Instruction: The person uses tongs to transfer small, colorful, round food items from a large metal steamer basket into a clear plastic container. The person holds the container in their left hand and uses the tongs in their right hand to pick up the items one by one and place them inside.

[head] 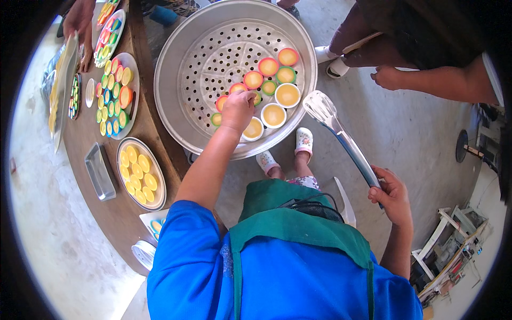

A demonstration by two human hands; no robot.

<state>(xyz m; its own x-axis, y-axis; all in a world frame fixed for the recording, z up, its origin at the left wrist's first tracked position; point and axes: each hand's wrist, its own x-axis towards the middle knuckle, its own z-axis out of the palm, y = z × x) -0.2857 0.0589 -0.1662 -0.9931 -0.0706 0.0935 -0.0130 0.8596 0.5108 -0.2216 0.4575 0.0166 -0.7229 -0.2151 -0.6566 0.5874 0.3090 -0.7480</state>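
Observation:
Before me stands a large round aluminium steamer pan [172,80] with a perforated bottom. On its right side sit small filled cups: pink-rimmed ones [268,66], green-rimmed ones [286,75] and larger white ones [287,95]. My left hand [237,110] reaches in over them, its fingertips pinched at the rim of a small green cup [257,98]. The hand hides part of the cups beneath it. My right hand [390,196] grips the handles of metal kitchen tongs [348,138], whose slotted head points up-left beside the pan's rim.
Left, a wooden table [86,160] bears a platter of colourful filled cups [134,80], a plate of yellow cups [160,172], a metal loaf pan [100,172] and white lids [144,253]. Another person's hand [80,20] is by a tilted tray [66,88]. A second person [400,48] stands right.

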